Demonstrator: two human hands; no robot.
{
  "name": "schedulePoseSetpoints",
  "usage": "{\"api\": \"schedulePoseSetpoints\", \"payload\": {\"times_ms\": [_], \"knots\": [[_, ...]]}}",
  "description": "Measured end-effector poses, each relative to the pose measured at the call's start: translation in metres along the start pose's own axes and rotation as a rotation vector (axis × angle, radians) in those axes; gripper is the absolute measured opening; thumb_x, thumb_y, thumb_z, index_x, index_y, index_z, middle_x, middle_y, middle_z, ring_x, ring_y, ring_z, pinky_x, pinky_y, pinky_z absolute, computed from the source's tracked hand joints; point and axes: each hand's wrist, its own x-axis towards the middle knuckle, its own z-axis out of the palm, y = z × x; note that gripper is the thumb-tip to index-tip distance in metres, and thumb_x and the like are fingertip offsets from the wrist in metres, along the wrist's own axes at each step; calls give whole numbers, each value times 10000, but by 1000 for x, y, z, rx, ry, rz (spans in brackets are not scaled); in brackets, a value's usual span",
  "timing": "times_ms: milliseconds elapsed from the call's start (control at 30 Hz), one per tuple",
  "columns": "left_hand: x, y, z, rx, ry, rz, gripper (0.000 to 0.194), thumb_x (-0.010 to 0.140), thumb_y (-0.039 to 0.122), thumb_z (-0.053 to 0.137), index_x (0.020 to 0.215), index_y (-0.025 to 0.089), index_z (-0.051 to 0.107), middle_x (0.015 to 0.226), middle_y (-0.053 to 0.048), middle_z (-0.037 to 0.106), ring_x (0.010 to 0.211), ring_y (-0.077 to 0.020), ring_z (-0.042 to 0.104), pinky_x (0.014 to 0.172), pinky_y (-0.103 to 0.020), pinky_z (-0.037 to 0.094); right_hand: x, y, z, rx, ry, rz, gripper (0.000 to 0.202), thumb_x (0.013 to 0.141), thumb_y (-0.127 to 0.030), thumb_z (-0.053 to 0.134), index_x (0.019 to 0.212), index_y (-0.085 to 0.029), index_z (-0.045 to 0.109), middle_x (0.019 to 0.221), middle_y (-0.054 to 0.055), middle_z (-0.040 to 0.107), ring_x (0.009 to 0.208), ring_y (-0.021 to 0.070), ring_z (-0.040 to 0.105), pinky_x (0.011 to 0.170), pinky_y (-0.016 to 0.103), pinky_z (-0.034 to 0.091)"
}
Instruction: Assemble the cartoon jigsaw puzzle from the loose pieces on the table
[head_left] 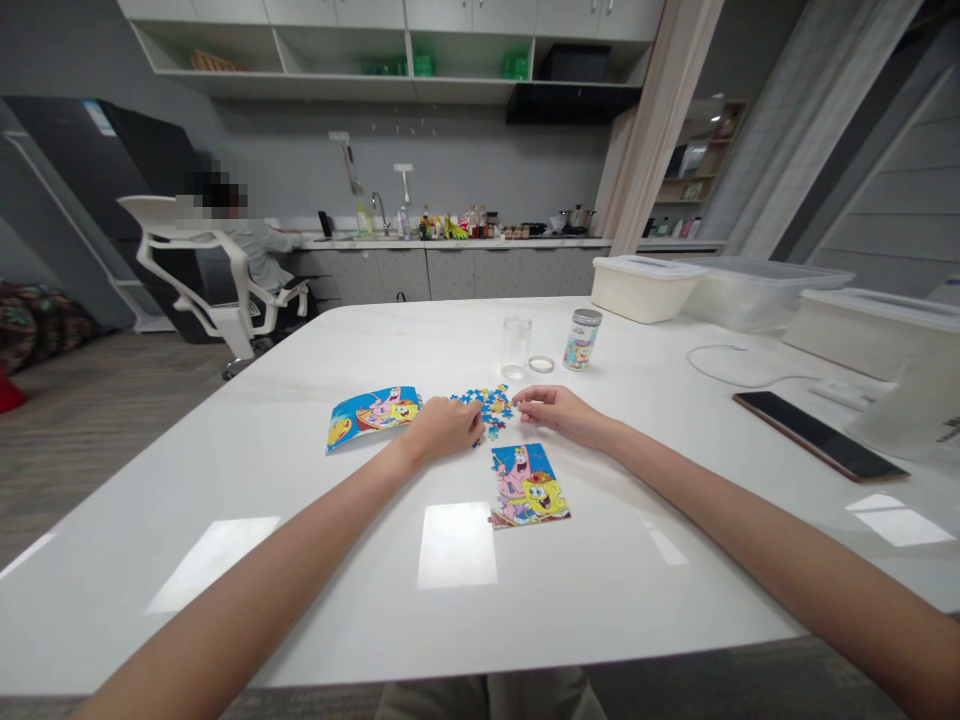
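A loose heap of small blue and yellow jigsaw puzzle pieces [491, 405] lies on the white table between my hands. My left hand [448, 427] rests at the heap's left side, fingers curled down against the pieces; what they hold, if anything, is hidden. On the other side, my right hand [559, 412] has its thumb and fingertips drawn together beside the heap, and anything between them is too small to name. Nearer to me lies a joined section of the puzzle [529, 487] with a pink and a yellow cartoon figure. A curved picture sheet [375, 415] with matching figures sits left of my left hand.
Behind the heap stand a clear jar [516, 347], a metal lid ring [541, 364] and a printed canister [583, 340]. To the right are a dark phone [817, 433], a white cable [739, 362] and plastic storage boxes [645, 287]. A person [259, 250] sits by the far counter.
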Motion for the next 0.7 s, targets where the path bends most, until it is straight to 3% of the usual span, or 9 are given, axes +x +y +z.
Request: {"api": "schedulePoseSetpoints", "payload": {"times_ms": [100,267,433,700], "knots": [[0,0,0,3,-4,2,301,885,273,382,820,158,652,646,-101,682,574,-238,642,520,-300,369,1,2,-1,8,-24,-1,280,543,-259,863,725,-168,671,801,12,689,745,135,630,663,251,434],[0,0,0,0,-7,-5,297,887,278,390,835,156,655,650,-101,682,578,-239,643,529,-303,386,0,1,-1,-44,-76,-4,282,607,-328,835,754,-165,657,703,6,675,628,122,611,622,264,436],[0,0,-1,-3,-8,-2,288,886,274,394,830,157,651,648,-99,682,574,-235,644,531,-302,392,-2,-1,-1,-110,-107,-20,261,654,-335,805,743,-147,648,714,26,670,656,122,594,609,249,412],[0,0,2,-4,-3,1,284,885,282,400,833,157,650,648,-95,679,588,-227,647,543,-296,399,-1,-2,1,-22,-148,-59,351,569,-226,833,610,-167,490,769,-7,618,664,106,543,589,236,373]]}}
